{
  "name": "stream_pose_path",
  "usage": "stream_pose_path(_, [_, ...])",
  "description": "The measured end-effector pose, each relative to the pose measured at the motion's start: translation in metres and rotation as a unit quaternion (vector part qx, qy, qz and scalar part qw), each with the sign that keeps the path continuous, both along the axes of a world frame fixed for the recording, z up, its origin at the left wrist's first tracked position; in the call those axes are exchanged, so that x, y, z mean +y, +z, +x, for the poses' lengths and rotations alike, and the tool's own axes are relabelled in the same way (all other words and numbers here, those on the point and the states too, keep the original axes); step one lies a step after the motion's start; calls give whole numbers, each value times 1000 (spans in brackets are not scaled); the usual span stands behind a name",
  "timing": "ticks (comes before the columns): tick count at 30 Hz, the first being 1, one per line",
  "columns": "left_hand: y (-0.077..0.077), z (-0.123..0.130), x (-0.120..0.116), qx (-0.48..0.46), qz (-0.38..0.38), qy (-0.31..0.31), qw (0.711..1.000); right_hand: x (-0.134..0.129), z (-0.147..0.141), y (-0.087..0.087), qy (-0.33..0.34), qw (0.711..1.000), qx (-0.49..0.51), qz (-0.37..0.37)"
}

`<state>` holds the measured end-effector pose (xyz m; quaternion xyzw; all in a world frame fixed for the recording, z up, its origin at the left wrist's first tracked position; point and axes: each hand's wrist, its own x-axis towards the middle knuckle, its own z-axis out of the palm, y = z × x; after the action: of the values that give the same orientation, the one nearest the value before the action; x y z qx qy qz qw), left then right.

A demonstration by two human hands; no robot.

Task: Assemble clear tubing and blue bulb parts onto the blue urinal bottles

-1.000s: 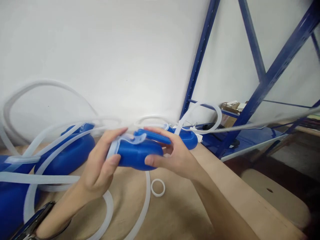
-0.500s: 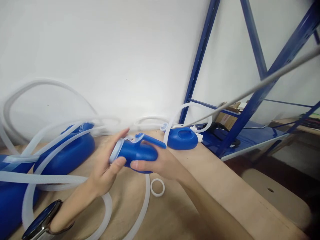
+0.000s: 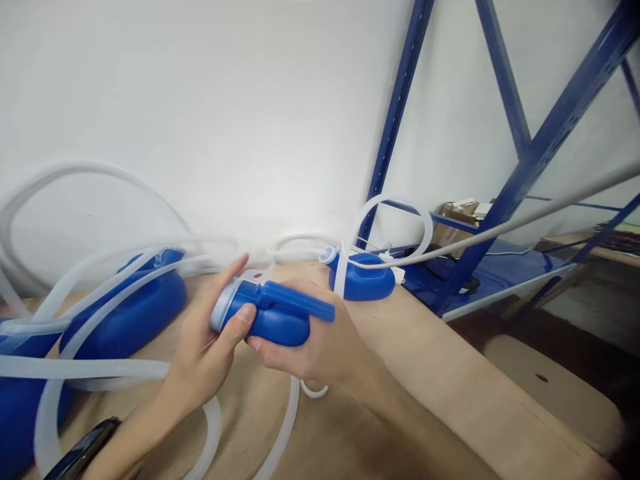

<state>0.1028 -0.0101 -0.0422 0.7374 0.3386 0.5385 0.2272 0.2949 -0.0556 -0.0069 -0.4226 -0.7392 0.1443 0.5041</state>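
Note:
Above the table I hold a blue plastic spout piece [image 3: 277, 325] with a rounded body, a flat blue tongue along its upper side and a translucent white collar [image 3: 224, 305] on its left end. My left hand [image 3: 213, 340] wraps round the collar end, thumb pressed on the blue body. My right hand [image 3: 320, 340] grips the rounded end, its thumb underneath and its fingers hidden behind. A small translucent tab shows above the collar. Below my right hand lies a white ring [image 3: 315, 390], partly covered by it.
Blue jugs [image 3: 135, 313] with translucent hoses stand at the left. Another blue jug [image 3: 367, 277] with a looped hose [image 3: 427, 230] is at the back right. A blue metal rack [image 3: 525, 160] rises at the right, a stool [image 3: 555, 393] below. Hose crosses the brown tabletop [image 3: 350, 427].
The blue piece has rolled in my hands, so its tongue now lies across the front and upper side. My right hand has shifted slightly down and now partly covers the ring.

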Motion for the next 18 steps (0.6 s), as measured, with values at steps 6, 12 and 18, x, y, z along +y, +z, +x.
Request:
stream_pose_path(6, [26,-11,12,146,54,-60,986,21,11,-12,63,996,-16,-57])
stream_pose_path(12, [33,-8,0,101,101,-29,989,32,8,-22,233,939,105,-232])
stream_pose_path(18, [33,-4,-7,84,141,30,986,47,22,-35,245,926,211,-194])
